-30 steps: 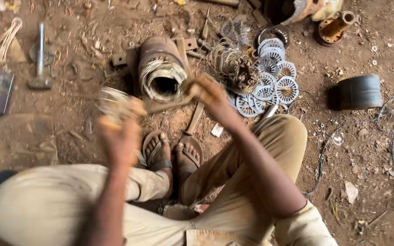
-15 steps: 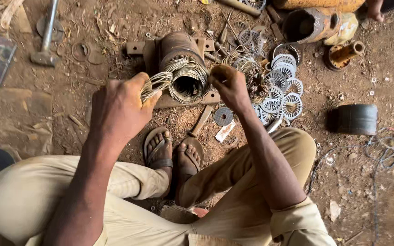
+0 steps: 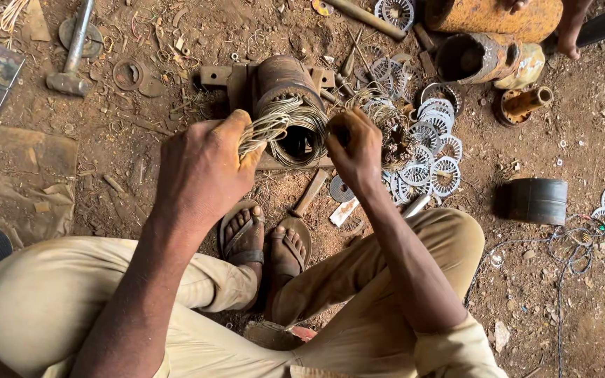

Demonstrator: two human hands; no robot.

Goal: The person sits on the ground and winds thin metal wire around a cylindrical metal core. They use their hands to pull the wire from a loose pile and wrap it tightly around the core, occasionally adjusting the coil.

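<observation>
now closer at frame centre than a second ago: left hand [image 3: 204, 168] fisted on wire bundle [image 3: 264, 129], right hand [image 3: 355, 150] pinching strands at the motor casing [image 3: 285, 84] mouth.

Both my hands at the motor's wire coil

My left hand [image 3: 204, 168] grips a bundle of wire strands [image 3: 264, 129] from the rusty motor housing [image 3: 285, 80]; my right hand [image 3: 355, 150] closes at the coil's [image 3: 306, 122] edge

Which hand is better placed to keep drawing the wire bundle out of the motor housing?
Left. The left hand grips the wire bundle at the motor housing mouth; the right hand sits beside it.
</observation>
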